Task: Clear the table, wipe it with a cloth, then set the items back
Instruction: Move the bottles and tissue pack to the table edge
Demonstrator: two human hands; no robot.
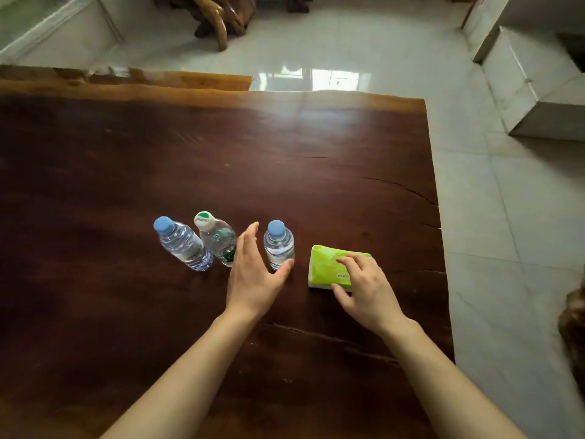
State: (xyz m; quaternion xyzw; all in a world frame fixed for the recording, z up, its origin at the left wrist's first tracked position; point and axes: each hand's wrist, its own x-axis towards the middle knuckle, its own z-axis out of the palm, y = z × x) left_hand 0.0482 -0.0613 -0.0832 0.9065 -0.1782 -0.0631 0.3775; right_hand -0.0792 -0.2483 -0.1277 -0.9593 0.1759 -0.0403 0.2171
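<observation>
Your left hand spreads open beside a blue-capped water bottle; your right hand clasps the lime-green tissue pack near the table's right edge.

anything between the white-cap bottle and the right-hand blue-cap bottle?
Yes: the left hand, open, reaching between the white-cap bottle and the right blue-cap bottle, thumb at that bottle's base. Seen in the head view.

Head-worn wide view, forward and down, seemingly close over table
</observation>
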